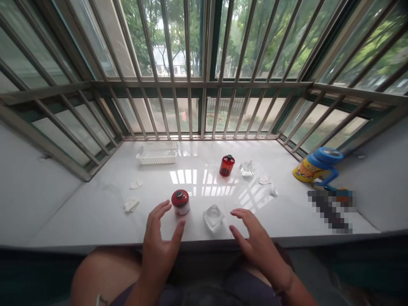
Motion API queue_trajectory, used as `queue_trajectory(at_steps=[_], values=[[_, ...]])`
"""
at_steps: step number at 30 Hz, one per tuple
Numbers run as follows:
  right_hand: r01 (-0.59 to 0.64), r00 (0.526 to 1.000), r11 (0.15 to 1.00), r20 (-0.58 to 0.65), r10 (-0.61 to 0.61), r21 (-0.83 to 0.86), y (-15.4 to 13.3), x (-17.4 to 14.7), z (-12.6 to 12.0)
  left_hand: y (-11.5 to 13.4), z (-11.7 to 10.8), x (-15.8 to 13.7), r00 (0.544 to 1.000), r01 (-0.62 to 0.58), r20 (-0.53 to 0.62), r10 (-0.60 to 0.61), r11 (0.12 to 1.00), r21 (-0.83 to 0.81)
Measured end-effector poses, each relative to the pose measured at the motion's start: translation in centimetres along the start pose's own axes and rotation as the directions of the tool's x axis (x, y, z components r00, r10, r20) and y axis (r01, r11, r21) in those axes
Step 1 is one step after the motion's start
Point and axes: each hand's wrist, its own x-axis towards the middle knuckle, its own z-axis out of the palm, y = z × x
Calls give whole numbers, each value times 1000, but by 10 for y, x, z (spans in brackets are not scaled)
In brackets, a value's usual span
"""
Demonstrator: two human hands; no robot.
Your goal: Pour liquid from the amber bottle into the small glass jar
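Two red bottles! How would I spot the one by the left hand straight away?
Start at the barred window, then follow the white countertop below it toward its front edge. There, beside the left hand, stands a small red bottle with a dark cap. Unlike the other red bottle, farther back, it shows a whitish patch on its lower part.

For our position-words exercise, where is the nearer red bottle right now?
In the head view, the bottle stands left of centre near the front of the ledge, just beyond the left hand and left of the nearer glass dish.
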Motion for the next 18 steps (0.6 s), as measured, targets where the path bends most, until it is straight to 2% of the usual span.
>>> queue_trajectory(at_steps=[3, 9, 13, 18], values=[[-2, 999, 1000, 47, 2, 7, 7, -4, 41, -26, 16, -6, 999, -26, -23, 28, 997, 77], [-7, 1000, 998, 26, 5, 60, 17, 9, 91, -63, 51, 6, 984, 162, 79, -160, 986, -24], [0, 999, 998, 32, -2, 65, 25, 18, 109, -69, 61, 23, 982, 152, 122, -146, 988, -40], [21, 1000, 999, 4, -22, 37, 29, 23, 116, -69, 62, 32, 976, 98, 203, -79, 992, -85]])
